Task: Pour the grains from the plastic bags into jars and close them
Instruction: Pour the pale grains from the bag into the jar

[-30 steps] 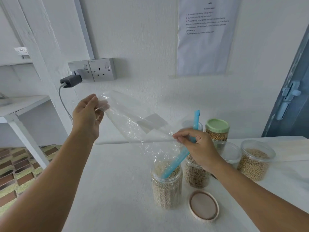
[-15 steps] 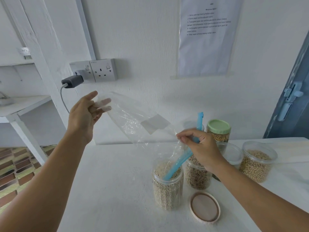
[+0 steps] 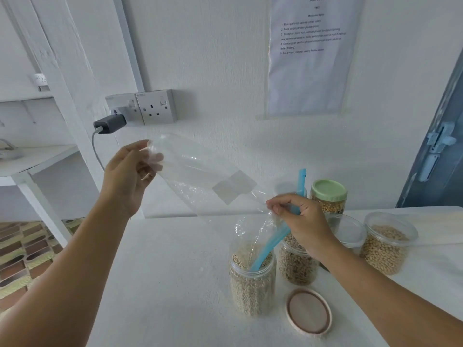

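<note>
Open jar [image 3: 252, 281] on the desk [image 3: 160, 284], nearly full of pale grains. Clear plastic bag [image 3: 200, 181] looks empty, slanting down with its mouth at the jar rim. Left hand [image 3: 130, 174] grips the raised bottom end; right hand [image 3: 300, 221] pinches the mouth plus a blue clip [image 3: 273, 244] whose tip sits in the jar. Loose lid [image 3: 309, 311] lies just right of the jar. Behind: two open grain jars [image 3: 297, 261] [image 3: 385, 246], green-lidded jar [image 3: 328, 196], an unlidded one whose contents I can't make out [image 3: 348, 230].
</note>
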A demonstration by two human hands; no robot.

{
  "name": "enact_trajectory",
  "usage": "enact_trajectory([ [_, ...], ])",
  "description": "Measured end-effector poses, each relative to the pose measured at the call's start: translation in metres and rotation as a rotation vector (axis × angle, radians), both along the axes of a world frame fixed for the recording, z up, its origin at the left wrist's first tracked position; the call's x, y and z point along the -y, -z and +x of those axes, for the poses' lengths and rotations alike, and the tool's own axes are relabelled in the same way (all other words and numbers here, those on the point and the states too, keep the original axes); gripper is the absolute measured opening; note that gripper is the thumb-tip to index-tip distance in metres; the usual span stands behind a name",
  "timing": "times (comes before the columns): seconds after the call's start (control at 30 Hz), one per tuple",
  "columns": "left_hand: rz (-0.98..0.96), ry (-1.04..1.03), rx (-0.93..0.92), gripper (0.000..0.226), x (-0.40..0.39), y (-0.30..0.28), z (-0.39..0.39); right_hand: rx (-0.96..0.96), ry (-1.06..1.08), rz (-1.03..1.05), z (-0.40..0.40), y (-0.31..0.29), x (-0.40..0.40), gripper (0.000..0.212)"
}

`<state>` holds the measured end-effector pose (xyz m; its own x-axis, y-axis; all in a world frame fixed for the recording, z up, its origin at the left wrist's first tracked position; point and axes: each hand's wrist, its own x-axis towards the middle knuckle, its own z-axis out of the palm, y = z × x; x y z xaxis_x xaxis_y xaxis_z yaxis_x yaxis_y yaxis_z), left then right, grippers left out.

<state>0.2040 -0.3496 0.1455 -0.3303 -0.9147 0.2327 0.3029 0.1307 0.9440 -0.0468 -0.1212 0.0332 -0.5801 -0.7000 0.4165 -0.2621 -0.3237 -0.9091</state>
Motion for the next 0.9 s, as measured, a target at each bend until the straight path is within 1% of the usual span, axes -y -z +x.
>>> enact_trajectory([
  [0.07,0.058,-0.016,0.002,0.025,0.004,0.001,0.005,0.0,-0.007,-0.005,0.001,-0.001,-0.001,0.023],
  [0.1,0.09,0.001,0.03,0.023,0.006,0.001,0.007,-0.012,-0.011,-0.004,0.0,-0.002,-0.001,0.025],
  [0.13,0.129,0.044,0.085,0.028,0.007,0.002,0.012,-0.028,-0.012,-0.004,0.0,-0.002,-0.001,0.028],
  [0.17,0.162,0.102,0.18,0.044,0.01,0.003,0.017,-0.039,-0.016,-0.003,0.0,-0.002,0.0,0.03],
  [0.23,0.165,0.207,0.472,0.083,0.013,0.002,0.024,-0.053,-0.025,-0.003,0.001,-0.003,0.0,0.034],
  [0.27,0.127,0.256,0.608,0.091,0.013,0.002,0.025,-0.061,-0.028,-0.001,0.001,-0.003,0.001,0.035],
  [0.3,0.092,0.284,0.691,0.089,0.012,0.001,0.026,-0.071,-0.027,0.002,0.0,-0.003,0.001,0.037],
  [0.33,0.065,0.29,0.725,0.086,0.013,0.001,0.027,-0.08,-0.024,0.004,0.0,-0.002,0.001,0.038],
  [0.4,0.051,0.288,0.685,0.094,0.02,0.002,0.026,-0.089,-0.014,0.004,-0.001,0.0,0.002,0.04],
  [0.43,0.055,0.291,0.648,0.09,0.023,0.002,0.025,-0.087,-0.01,0.002,-0.001,0.0,0.001,0.04],
  [0.5,0.03,0.25,0.59,0.062,0.026,0.002,0.024,-0.077,-0.011,-0.004,-0.001,0.001,0.001,0.039],
  [0.53,0.012,0.207,0.571,0.053,0.027,0.002,0.023,-0.075,-0.017,-0.005,0.0,0.001,0.001,0.039],
  [0.6,-0.01,0.158,0.534,0.046,0.025,-0.002,0.02,-0.084,-0.03,-0.004,0.001,0.0,0.002,0.039],
  [0.7,-0.034,0.146,0.55,0.05,0.024,-0.009,0.015,-0.1,-0.023,0.0,0.0,-0.001,0.002,0.041],
  [0.8,-0.081,0.102,0.504,0.053,0.025,-0.011,0.012,-0.101,-0.01,0.002,-0.001,0.0,0.002,0.037],
  [0.9,-0.213,0.128,0.504,0.074,0.02,-0.007,0.009,-0.118,-0.007,0.008,-0.001,0.001,0.001,0.037],
])
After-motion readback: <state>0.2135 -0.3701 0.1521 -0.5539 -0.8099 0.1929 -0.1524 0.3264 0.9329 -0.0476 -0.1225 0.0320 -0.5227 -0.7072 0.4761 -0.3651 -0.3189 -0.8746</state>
